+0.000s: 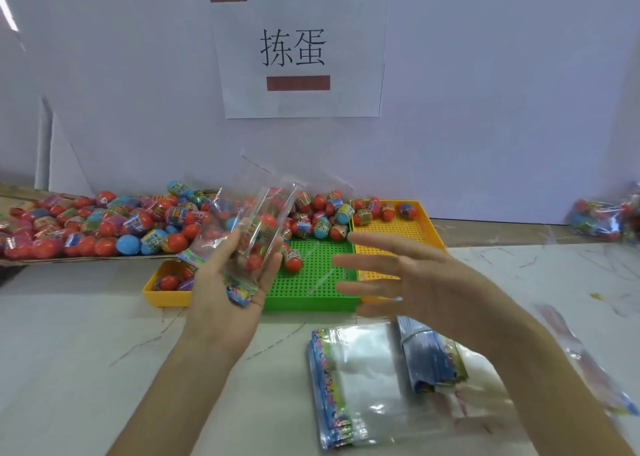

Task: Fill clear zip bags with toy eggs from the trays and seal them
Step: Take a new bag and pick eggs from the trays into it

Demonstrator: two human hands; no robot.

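Observation:
My left hand (pixel 228 282) is raised palm up and holds an empty clear zip bag (pixel 249 220) with a colourful printed end, thumb curled over it. To its right, my right hand (pixel 408 275) hovers with fingers spread and straight, holding nothing, above the green tray (pixel 311 282). Several toy eggs (pixel 322 213) in red, blue and printed wrap lie heaped at the back of the green tray and in the yellow tray (pixel 394 233) beside it. A stack of empty zip bags (pixel 367 386) lies on the table below my right hand.
A long flat tray of many eggs (pixel 86 227) runs along the left. Another yellow tray (pixel 166 285) sits front left of the green one. Filled bags (pixel 602 216) lie far right by the wall. A loose bag (pixel 588 362) lies at the right edge. A paper sign (pixel 298 46) hangs on the wall.

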